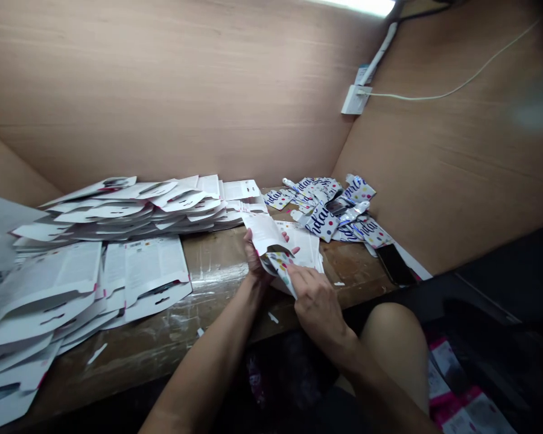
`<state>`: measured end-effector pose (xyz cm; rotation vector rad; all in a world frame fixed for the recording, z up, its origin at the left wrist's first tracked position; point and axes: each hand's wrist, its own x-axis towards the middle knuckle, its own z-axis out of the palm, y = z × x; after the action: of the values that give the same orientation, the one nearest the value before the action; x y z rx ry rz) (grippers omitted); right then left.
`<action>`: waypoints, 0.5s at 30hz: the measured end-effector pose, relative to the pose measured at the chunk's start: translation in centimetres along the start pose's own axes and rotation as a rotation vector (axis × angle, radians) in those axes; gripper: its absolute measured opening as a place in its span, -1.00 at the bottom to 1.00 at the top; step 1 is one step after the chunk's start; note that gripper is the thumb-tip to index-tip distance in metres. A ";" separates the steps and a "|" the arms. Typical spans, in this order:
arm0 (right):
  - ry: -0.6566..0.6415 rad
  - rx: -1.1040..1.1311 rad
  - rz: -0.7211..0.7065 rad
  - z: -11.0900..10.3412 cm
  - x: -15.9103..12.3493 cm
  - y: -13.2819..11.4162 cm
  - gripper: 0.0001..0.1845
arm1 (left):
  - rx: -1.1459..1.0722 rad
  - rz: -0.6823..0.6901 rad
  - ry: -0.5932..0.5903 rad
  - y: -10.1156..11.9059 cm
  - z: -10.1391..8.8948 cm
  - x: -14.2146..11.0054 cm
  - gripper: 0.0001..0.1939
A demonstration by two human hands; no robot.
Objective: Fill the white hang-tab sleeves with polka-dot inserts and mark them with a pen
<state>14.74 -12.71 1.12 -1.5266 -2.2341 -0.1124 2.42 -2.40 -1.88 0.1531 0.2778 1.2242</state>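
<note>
My left hand [256, 258] grips a white card envelope [262, 232] from behind and below, its mouth turned toward me. Partway into that mouth sits a folded foil balloon [279, 263] with coloured dots. My right hand [314, 294] pinches the balloon's near end. Under and behind my hands lie more white envelopes [308, 244]. To the right is a loose heap of folded foil balloons [321, 220] printed with blue lettering and dots.
Stacks of white envelopes [149, 208] line the left and back, with another pile [40, 295] at the near left. A black phone [396, 264] lies at the table's right edge. Cardboard walls [185, 90] enclose the table. A white socket box [356, 100] with a cable hangs in the corner.
</note>
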 end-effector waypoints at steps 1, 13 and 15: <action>0.007 -0.037 0.029 -0.1 0.3 -0.2 -0.51 | 0.000 -0.006 -0.015 -0.2 0.0 0.0 -0.23; 0.194 0.186 -0.064 2.9 0.9 0.3 -0.61 | 0.376 0.095 -0.004 -1.5 -0.3 0.8 -0.23; 0.320 0.204 -0.032 2.7 4.4 0.3 -0.64 | 0.880 0.255 0.256 -1.2 0.2 0.7 -0.15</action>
<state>12.89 -7.92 0.33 -1.2671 -1.9528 -0.1249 3.77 -2.15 -2.14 0.8128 1.0389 1.3017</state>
